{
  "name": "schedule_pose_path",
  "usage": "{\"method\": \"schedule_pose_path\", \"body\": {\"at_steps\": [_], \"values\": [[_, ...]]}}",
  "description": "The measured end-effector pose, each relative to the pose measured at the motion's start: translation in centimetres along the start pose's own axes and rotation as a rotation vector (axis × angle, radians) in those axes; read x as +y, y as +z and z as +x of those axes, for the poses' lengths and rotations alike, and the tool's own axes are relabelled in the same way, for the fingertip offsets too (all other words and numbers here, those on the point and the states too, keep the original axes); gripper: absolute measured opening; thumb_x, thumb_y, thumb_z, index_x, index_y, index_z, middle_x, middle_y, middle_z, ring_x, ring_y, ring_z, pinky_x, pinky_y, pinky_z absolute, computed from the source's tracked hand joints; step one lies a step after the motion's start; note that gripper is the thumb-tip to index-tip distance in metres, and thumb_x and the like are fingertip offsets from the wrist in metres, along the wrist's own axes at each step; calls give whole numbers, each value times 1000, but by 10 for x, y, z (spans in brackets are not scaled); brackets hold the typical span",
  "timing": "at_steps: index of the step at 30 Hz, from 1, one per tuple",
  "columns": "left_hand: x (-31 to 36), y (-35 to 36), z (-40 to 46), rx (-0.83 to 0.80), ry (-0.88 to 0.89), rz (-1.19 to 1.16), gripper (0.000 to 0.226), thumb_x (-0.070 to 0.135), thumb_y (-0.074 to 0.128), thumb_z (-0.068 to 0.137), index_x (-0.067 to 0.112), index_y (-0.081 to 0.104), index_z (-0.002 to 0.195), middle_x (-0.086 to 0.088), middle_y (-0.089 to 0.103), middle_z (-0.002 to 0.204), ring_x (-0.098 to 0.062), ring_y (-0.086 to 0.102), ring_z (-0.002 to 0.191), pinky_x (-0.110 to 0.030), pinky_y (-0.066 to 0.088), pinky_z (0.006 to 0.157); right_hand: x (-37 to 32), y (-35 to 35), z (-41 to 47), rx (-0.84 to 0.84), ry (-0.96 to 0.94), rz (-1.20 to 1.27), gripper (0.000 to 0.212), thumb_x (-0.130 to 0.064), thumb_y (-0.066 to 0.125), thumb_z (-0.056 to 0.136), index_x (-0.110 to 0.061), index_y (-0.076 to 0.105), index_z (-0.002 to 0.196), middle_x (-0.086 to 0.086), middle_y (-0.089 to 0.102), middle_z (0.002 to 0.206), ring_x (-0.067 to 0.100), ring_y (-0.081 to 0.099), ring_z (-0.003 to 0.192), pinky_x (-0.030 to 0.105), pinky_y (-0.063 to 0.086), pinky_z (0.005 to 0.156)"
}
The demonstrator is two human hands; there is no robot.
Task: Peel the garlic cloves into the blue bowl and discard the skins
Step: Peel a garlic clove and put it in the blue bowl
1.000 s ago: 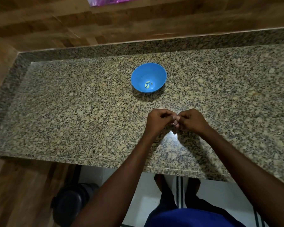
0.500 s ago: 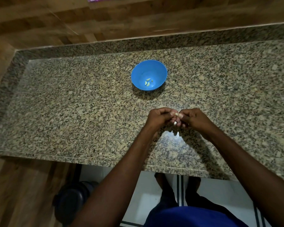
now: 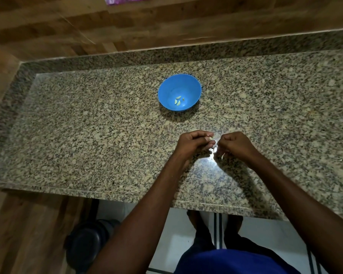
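The peeling step was in hand: the left hand (image 3: 193, 142) pinched a pale garlic clove (image 3: 210, 138) at its fingertips above the granite table (image 3: 87, 135), while the right hand (image 3: 235, 144), just beside it, was curled, apparently around a scrap of skin (image 3: 223, 155), though that was too small to tell surely. The blue bowl (image 3: 167, 89) stood well apart beyond the hands with a few peeled cloves (image 3: 177, 100) in it. Next, I judged, the clove needed stripping clean and dropping in the bowl, the skin discarded.
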State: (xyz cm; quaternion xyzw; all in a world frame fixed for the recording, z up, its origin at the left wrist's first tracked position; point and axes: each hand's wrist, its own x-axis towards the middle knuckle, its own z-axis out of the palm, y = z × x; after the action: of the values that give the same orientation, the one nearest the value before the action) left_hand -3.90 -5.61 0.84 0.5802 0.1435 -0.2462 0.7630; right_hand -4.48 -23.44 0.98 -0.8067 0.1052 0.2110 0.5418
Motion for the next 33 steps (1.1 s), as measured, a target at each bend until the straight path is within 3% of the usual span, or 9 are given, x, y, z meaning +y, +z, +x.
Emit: {"method": "schedule_pose_path", "body": {"at_steps": [3,8,11,14,18,20,23,27,33], "values": [[-1,2,1,-7,3,-28,15,-10,62,90,0,71,97,-11,75,93,-24,74,86,-28,60,83,4,3,3,-2,-30,-66,28,-25,61,73,1,67,64,11,70,61,29,69,60,35,52,61],[-5,3,4,-1,3,28,20,-8,65,87,6,73,99,-6,75,92,-21,69,82,-32,59,81,7,6,2,74,-43,-20,34,-24,62,67,7,51,64,31,55,64,21,47,54,30,38,59],[-6,3,8,0,0,18,21,-5,66,88,7,73,104,-8,75,95,-19,68,80,-32,57,83,8,4,1,111,-27,15,27,-10,64,76,0,45,59,17,44,57,18,43,56,30,36,60],[-7,3,12,1,-5,11,22,-1,69,88,8,73,108,-14,73,100,-18,67,82,-25,57,77,14,3,5,134,-11,0,30,-2,66,77,-15,47,59,4,48,56,18,45,55,30,39,59],[-9,6,19,27,-10,42,19,0,69,89,10,75,104,-18,73,101,-21,65,83,-25,56,74,22,2,5,93,22,147,14,2,68,83,-11,66,78,16,70,66,32,69,60,48,61,67],[-9,9,23,38,-9,64,18,-2,66,91,6,74,105,-18,73,98,-21,64,81,-25,56,72,24,2,6,113,46,188,21,4,63,88,-8,71,73,23,70,68,37,70,60,58,61,64],[-9,14,27,52,-4,73,23,-6,58,95,-5,68,115,-14,74,90,-15,67,73,-21,58,67,27,1,8,172,77,214,24,3,61,93,-3,69,71,25,69,67,35,67,56,61,59,63],[-8,20,30,104,-11,141,23,-5,54,98,-8,66,117,-13,71,80,-15,63,64,-20,56,60,31,0,11,228,75,174,26,-3,57,95,-4,68,71,16,69,62,31,68,56,53,62,65],[-7,34,42,234,102,376,16,-4,57,96,-6,71,103,-18,67,72,-8,57,48,-19,50,48,22,-3,5,271,23,125,37,-19,62,97,-5,67,64,7,69,59,20,69,52,26,52,53]]}}
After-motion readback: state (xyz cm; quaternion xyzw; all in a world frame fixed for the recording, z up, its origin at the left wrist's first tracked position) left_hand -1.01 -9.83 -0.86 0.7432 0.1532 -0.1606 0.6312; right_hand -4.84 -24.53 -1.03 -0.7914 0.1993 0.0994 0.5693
